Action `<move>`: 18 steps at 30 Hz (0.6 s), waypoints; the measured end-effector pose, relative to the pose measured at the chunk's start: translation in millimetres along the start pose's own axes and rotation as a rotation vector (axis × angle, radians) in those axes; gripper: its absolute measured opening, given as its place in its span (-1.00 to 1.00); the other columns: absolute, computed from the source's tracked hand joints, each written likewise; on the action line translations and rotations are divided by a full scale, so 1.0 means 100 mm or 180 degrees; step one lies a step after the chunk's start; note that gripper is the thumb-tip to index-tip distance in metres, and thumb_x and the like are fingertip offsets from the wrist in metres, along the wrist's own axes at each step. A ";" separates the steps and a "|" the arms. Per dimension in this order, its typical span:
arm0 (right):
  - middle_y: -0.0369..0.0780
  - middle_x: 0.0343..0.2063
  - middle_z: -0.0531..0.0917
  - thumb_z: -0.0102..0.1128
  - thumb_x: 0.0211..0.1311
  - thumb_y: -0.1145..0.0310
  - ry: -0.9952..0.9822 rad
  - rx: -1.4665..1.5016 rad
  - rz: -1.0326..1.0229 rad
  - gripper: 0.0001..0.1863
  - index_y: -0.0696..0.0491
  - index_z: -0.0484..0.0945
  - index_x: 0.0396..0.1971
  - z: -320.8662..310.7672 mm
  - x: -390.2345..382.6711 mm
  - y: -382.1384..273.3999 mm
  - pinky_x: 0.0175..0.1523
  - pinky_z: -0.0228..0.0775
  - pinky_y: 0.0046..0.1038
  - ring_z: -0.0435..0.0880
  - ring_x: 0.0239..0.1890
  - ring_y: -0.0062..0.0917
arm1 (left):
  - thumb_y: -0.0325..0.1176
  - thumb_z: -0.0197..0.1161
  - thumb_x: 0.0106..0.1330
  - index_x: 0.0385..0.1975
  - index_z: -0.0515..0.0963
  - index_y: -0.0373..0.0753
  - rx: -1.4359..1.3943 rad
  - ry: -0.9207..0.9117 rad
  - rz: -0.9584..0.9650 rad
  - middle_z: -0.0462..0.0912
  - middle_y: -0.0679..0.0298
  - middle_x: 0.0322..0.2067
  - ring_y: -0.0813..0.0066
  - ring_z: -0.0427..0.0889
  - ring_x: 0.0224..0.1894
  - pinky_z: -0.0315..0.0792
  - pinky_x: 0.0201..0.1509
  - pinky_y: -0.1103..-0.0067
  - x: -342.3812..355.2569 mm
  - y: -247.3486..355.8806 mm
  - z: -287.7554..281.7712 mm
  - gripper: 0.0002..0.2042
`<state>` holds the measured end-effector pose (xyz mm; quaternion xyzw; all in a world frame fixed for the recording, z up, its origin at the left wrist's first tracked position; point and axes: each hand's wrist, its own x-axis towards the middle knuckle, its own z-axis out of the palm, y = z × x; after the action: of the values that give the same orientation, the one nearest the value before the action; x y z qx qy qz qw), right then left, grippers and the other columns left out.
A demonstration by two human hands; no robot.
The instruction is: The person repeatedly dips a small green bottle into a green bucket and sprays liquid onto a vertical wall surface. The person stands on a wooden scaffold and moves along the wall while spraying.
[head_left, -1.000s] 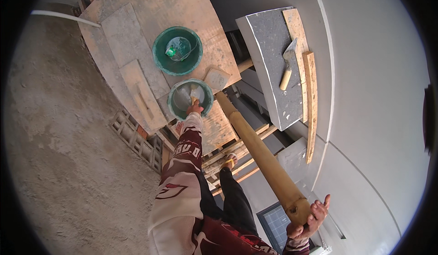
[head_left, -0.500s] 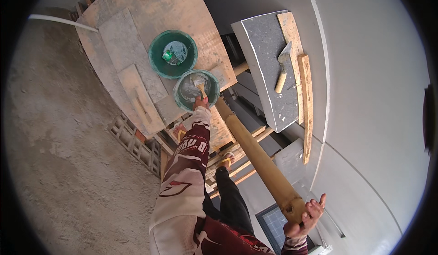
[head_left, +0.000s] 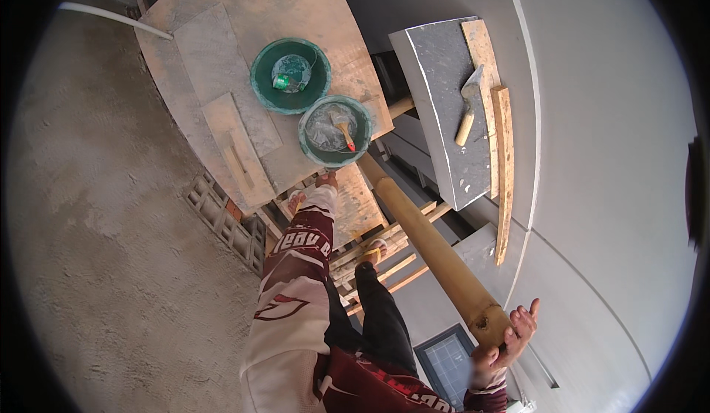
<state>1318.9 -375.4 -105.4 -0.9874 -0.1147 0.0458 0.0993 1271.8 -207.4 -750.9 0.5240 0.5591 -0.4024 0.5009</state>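
My left hand [head_left: 325,179] is just below the near rim of a green bucket [head_left: 302,147]; its fingertips are hidden, so I cannot tell whether it grips the rim. Inside that bucket, a paintbrush [head_left: 342,128] with a wooden, red-tipped handle leans in greyish wet material. A second green bucket [head_left: 259,95] stands beside it, with a small green-and-white object [head_left: 281,81] and some liquid inside. At the lower right my right hand [head_left: 514,337] rests against the top end of a thick bamboo pole [head_left: 429,246], its fingers spread.
A worn plywood platform [head_left: 214,6] carries both buckets and a wooden float [head_left: 235,150]. On a dark ledge [head_left: 436,65] to the right lie a trowel [head_left: 470,102] and wood strips [head_left: 503,169]. My sandalled feet stand on planks lower down. Rough ground [head_left: 111,228] lies at left.
My left hand has let go of the paintbrush and drawn back to the bucket's near rim. The brush now leans in the bucket. My right hand stays at the pole.
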 end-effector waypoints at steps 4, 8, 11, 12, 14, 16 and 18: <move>-0.17 -0.05 0.39 -0.25 0.25 0.14 0.0159 0.0107 -0.0079 -0.56 -0.21 0.25 0.15 0.00 0.00 -0.05 0.23 -0.06 0.25 0.37 0.04 -0.23 | -0.15 -0.03 0.32 -0.17 0.51 -0.19 0.0334 0.0026 -0.0177 0.57 0.28 -0.24 0.41 0.54 -0.21 0.39 -0.17 0.43 -0.28 -0.94 -0.55 -0.71; -0.12 -0.06 0.42 -0.17 0.20 0.20 0.0402 0.0324 -0.0237 -0.59 -0.10 0.30 0.07 0.04 0.01 0.05 0.23 -0.03 0.22 0.40 0.03 -0.18 | -0.23 0.02 0.34 -0.14 0.50 -0.25 0.0899 -0.0175 -0.0701 0.59 0.23 -0.29 0.40 0.58 -0.25 0.46 -0.23 0.45 -0.79 -1.75 -1.23 -0.73; -0.07 -0.10 0.45 -0.12 0.17 0.23 0.0688 0.0422 -0.0465 -0.63 0.00 0.35 -0.03 0.08 0.00 0.07 0.22 0.00 0.19 0.44 0.00 -0.14 | -0.23 0.04 0.34 -0.12 0.48 -0.30 0.1143 -0.0242 -0.0920 0.58 0.19 -0.20 0.35 0.58 -0.20 0.49 -0.17 0.42 -1.24 -1.82 -1.66 -0.72; -0.07 -0.12 0.47 -0.10 0.15 0.24 0.0767 0.0433 -0.0526 -0.65 0.02 0.37 -0.07 0.08 0.01 0.06 0.21 0.01 0.19 0.45 -0.02 -0.13 | -0.22 0.04 0.34 -0.11 0.47 -0.31 0.1193 -0.0249 -0.0958 0.57 0.19 -0.17 0.33 0.58 -0.19 0.49 -0.14 0.41 -1.46 -1.85 -1.76 -0.71; -0.05 -0.15 0.49 -0.07 0.11 0.29 0.0878 0.0479 -0.0619 -0.68 0.06 0.40 -0.14 0.07 0.05 0.06 0.20 0.02 0.18 0.47 -0.05 -0.12 | -0.23 0.05 0.33 -0.10 0.47 -0.31 0.0914 -0.0177 -0.0893 0.58 0.18 -0.20 0.34 0.59 -0.24 0.50 -0.21 0.42 -1.82 -1.82 -1.89 -0.71; -0.04 -0.14 0.50 -0.02 0.04 0.34 0.0956 0.0570 -0.0675 -0.69 0.08 0.43 -0.18 0.06 0.04 0.08 0.19 0.03 0.16 0.49 -0.05 -0.11 | -0.21 0.10 0.28 -0.02 0.43 -0.26 0.0724 -0.0174 -0.0777 0.60 0.24 -0.24 0.38 0.60 -0.34 0.51 -0.32 0.45 -2.40 -1.50 -2.01 -0.65; -0.04 -0.14 0.51 0.02 -0.04 0.37 0.1040 0.0607 -0.0685 -0.66 0.10 0.46 -0.19 0.02 0.07 0.06 0.19 0.04 0.14 0.49 -0.06 -0.12 | -0.19 0.13 0.25 -0.04 0.42 -0.23 0.0545 -0.0167 -0.0576 0.60 0.26 -0.28 0.40 0.59 -0.38 0.50 -0.39 0.45 -2.33 -1.57 -2.07 -0.65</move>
<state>1326.4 -379.6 -108.6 -0.9499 -0.1969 -0.1150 0.2138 1075.9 -68.0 -497.3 0.5016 0.5544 -0.5057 0.4304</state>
